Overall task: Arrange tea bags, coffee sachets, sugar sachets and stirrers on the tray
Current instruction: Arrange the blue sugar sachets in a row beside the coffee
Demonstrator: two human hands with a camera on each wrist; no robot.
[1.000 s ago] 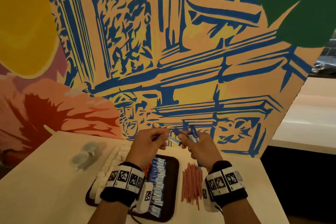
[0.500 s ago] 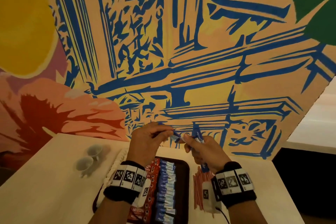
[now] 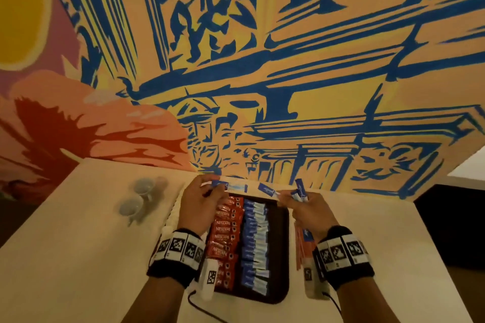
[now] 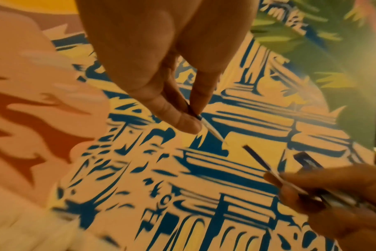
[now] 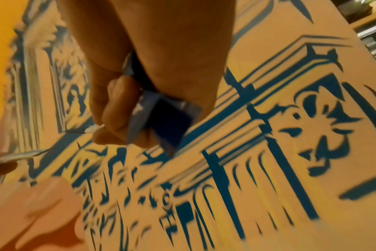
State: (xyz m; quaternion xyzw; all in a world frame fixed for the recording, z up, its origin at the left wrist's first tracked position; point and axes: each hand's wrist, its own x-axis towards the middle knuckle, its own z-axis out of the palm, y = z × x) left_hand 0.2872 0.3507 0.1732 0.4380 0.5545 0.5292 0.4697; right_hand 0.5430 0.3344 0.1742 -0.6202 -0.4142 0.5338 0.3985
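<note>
Two rows of sachets on the tray

Two rows are seen in the dark tray (image 3: 280, 220): red coffee sachets (image 3: 226, 231), blue sugar sachets (image 3: 256, 241). One flat blue sachet (image 3: 228, 186) is pinched in the left hand (image 3: 196, 207); several (image 3: 299, 193) are clenched in the right hand (image 3: 309, 214). Thin paper edges are shown by wrist views only. Stirrers (image 3: 301, 246) lie on the tabletop (image 3: 78, 244)

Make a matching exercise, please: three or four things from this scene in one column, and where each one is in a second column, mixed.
Things:
1. red coffee sachets
2. grey cups
3. stirrers
4. single blue sachet

Places:
A. on the table, right of the tray
B. pinched in the left hand
C. in a row on the tray, left of the blue row
D. on the table, far left of the tray

Pairs: 1-C, 2-D, 3-A, 4-B
</note>
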